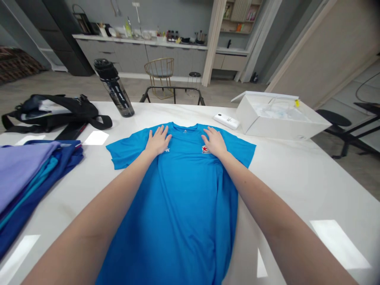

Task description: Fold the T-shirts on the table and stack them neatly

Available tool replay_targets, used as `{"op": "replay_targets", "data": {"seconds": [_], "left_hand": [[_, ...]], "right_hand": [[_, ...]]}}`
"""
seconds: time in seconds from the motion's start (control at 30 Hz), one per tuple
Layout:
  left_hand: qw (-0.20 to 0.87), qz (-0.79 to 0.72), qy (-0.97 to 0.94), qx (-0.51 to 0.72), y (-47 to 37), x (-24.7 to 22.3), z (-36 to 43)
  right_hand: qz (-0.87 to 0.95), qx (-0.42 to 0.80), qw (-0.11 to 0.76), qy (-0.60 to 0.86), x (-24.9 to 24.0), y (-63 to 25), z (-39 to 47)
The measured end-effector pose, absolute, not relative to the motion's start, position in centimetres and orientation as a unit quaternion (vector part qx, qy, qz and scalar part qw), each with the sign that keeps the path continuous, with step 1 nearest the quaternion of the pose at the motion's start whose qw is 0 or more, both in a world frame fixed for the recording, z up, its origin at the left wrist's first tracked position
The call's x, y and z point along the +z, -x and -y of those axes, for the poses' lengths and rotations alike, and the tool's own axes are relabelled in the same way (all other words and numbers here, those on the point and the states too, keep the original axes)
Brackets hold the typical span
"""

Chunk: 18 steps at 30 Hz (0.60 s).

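Bare L forearm [97,206] and R forearm [273,202] lie nearest cam., both reaching fwd over a bright-blue, short-sleeved fabric T-shirt [187,190]. Location: centre of the smooth white worktop [291,190], printed front up, collar at far end, lower part running out of frame.

L hand [158,141]: open, palm down, fingers spread, resting on upper chest nr L sleeve, partly covering white lettering [167,150]. R hand [215,141]: likewise open & flat, at the red-star badge [205,149]. Neither grips anything.

Status (judged): spreading of upper part appears done, i.e. collar & both sleeves laid out. Outstanding: lengthwise creases down body, esp. toward R side. No fold made, as far as seen; hem not in view, can't tell.

Surroundings: stack of folded lilac, teal & navy cloth garments [26,166] at L; black fabric strap bag [59,113] beyond it; tall black-capped bottle [115,89] nr bag; small white oblong device [226,120] just beside open white box [279,128], far R.
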<state>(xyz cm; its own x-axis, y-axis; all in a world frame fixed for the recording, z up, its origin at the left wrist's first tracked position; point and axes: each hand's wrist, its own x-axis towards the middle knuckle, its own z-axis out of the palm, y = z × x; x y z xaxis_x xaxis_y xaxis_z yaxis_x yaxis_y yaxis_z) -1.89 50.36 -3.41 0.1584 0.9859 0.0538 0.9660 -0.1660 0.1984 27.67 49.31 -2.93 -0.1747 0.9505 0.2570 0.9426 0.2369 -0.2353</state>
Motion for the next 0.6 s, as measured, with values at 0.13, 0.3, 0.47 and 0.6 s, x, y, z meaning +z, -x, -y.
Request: {"op": "replay_targets", "data": {"seconds": [0.13,0.3,0.47,0.6], "left_hand": [[0.059,-0.563,-0.821,0.077,0.6,-2.8,-43.2],[0.051,-0.493,-0.864,0.093,-1.9,-1.6,-33.1],[0.072,-0.465,-0.877,0.101,-2.7,-1.2,-23.1],[0.102,-0.453,-0.876,0.132,-2.3,-1.0,-15.5]], "right_hand": [[0.818,-0.001,0.163,0.551,-1.9,-28.1,-42.3],[0.838,-0.004,0.135,0.529,-1.0,-27.2,-32.9],[0.833,0.02,0.166,0.527,-0.7,-27.3,-24.2],[0.828,0.093,0.209,0.512,-0.4,-28.5,-16.9]]}}
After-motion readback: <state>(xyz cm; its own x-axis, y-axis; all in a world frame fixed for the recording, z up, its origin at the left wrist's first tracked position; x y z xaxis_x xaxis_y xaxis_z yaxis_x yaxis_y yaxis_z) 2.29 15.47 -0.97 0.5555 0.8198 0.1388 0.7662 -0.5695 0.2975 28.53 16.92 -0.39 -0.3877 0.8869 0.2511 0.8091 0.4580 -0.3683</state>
